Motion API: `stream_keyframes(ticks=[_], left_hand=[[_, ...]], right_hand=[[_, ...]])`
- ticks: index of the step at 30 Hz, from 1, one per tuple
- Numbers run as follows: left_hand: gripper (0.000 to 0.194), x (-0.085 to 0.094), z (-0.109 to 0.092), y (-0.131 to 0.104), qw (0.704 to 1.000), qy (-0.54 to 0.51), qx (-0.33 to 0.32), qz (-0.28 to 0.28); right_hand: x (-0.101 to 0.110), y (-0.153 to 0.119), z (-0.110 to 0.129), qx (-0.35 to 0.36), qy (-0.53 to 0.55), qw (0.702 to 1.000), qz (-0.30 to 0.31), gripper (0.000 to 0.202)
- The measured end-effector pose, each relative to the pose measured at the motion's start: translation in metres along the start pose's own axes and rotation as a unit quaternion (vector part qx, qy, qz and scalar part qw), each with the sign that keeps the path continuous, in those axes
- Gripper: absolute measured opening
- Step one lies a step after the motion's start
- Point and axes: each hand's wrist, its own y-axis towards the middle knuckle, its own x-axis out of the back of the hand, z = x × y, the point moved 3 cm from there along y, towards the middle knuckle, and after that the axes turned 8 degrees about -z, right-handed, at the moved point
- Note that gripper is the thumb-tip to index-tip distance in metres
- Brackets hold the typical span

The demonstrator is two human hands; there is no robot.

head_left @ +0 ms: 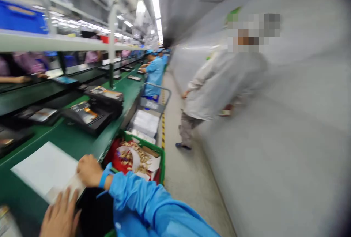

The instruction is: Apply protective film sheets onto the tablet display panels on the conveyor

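A white sheet (pixel 45 169) lies on the green bench top in front of me. Across its near right corner is a pale, slightly see-through piece (pixel 73 186), blurred, perhaps film or thin paper. My left hand (pixel 61 215) rests on the near edge of the sheet and this piece, fingers stretched out flat. My right hand (pixel 89 170), with a blue band at the wrist, has its fingers curled down at the sheet's right corner, closed on the edge of the pale piece. Its fingertips are partly hidden.
Black trays (pixel 91 116) with phone-like parts stand farther along the bench (pixel 128 89). Right of it are a green crate (pixel 161 156) of scraps and a trolley (pixel 157 103). A person in grey (pixel 219 79) is in the aisle; a person in blue (pixel 155 72) sits farther off.
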Motion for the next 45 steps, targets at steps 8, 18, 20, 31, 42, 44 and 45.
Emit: stream_keyframes(ticks=[8, 18, 20, 31, 42, 44, 45], left_hand=[[0.056, 0.017, -0.011, 0.018, 0.991, 0.043, 0.066, 0.111], [0.059, 0.022, -0.013, 0.015, 0.990, -0.002, 0.090, 0.106], [0.058, 0.019, -0.013, 0.017, 0.990, -0.008, 0.094, 0.105], [0.042, 0.105, 0.001, -0.028, 0.985, -0.054, 0.162, 0.010], [0.049, 0.109, 0.097, -0.093, 0.954, 0.048, 0.297, -0.007], [0.051, 0.107, 0.098, -0.092, 0.954, 0.050, 0.297, -0.001], [0.051, 0.107, 0.099, -0.091, 0.954, 0.050, 0.297, 0.000]], right_hand=[[-0.019, 0.000, -0.015, 0.063, 0.120, 0.991, 0.012, 0.014], [-0.008, 0.009, -0.033, 0.025, 0.201, 0.977, -0.063, 0.009], [0.004, 0.014, -0.034, -0.004, 0.214, 0.972, -0.093, 0.010], [-0.008, 0.030, 0.115, 0.062, 0.413, 0.899, 0.134, 0.015], [-0.099, 0.051, 0.178, 0.099, 0.351, 0.882, 0.300, 0.011], [-0.099, 0.052, 0.180, 0.100, 0.348, 0.882, 0.302, 0.012], [-0.098, 0.052, 0.181, 0.101, 0.345, 0.883, 0.302, 0.012]])
